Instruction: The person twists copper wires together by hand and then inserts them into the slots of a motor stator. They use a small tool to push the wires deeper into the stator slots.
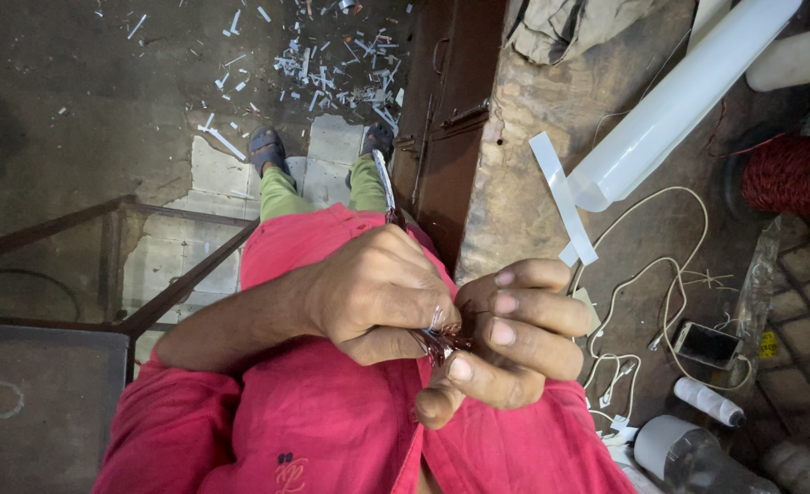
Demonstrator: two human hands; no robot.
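The person in the red shirt is standing at a worn brown workbench (514, 183), both hands working close together in front of the body. The left hand (377, 293) is closing tight around a thin metal-bladed tool (385, 183) whose shaft is sticking up out of the fist, while the right hand (514, 343) is pinching a small bundle of reddish copper wire (439, 342) between thumb and fingers, just where the two hands are meeting. On the bench a long white plastic tube (679, 101) is lying aslant, with a loose white cord (661, 265), a dark phone (707, 344) and a spool of red wire (789, 174) nearby. White plastic scraps (332, 64) are littering the stained concrete floor (75, 110) beyond the sandalled feet.
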